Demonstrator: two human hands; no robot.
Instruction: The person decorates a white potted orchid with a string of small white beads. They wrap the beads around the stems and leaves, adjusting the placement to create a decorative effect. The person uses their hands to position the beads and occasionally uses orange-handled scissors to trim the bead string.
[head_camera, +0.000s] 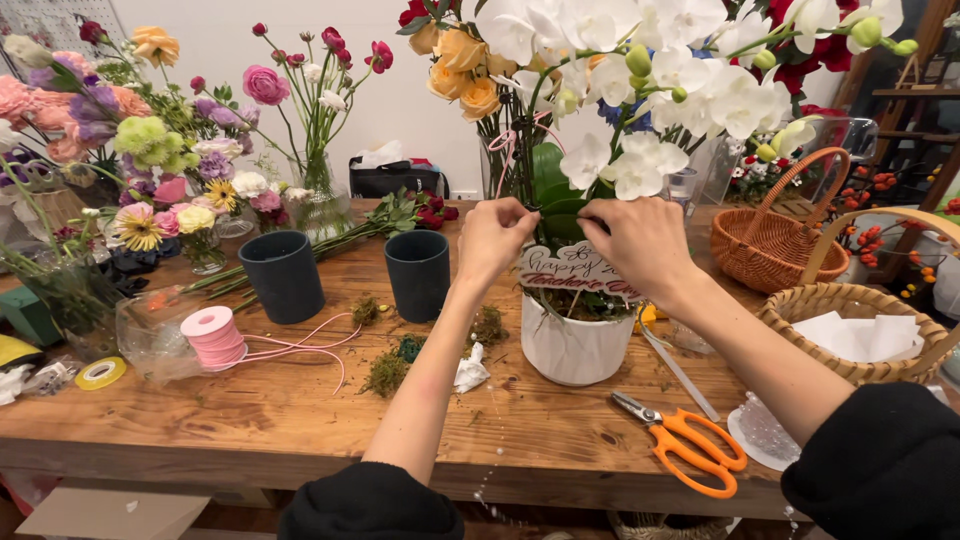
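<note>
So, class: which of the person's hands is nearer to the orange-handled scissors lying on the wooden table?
Right. The right hand is up at the orchid pot, above the orange-handled scissors; the left hand is farther left.

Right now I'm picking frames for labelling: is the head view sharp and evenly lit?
Head view: both hands, left hand and right hand, are sharp at the white pot; the white orchids are bright and nearly washed out; the wooden table edge bows from wide-angle distortion.
</note>
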